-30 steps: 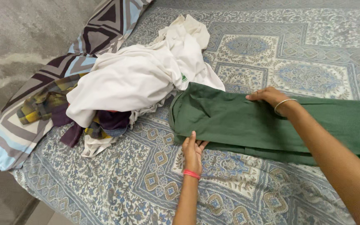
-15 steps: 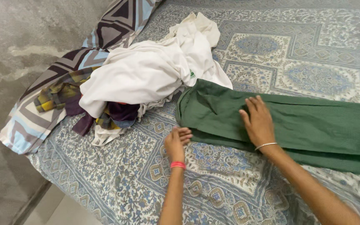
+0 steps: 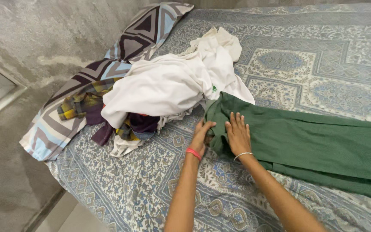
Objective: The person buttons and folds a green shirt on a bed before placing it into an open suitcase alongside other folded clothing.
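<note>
A person's left hand [image 3: 202, 136], a red band at the wrist, curls around the near corner of a green garment [image 3: 305, 144] spread on a patterned bedsheet [image 3: 142, 189]. The right hand [image 3: 238, 136], fingers spread flat, presses on the same end; half a second ago the two hands were apart. Beyond lies a heap of clothes [image 3: 168, 86], a white shirt with a small green mark uppermost, then a striped pillow [image 3: 121, 51].
</note>
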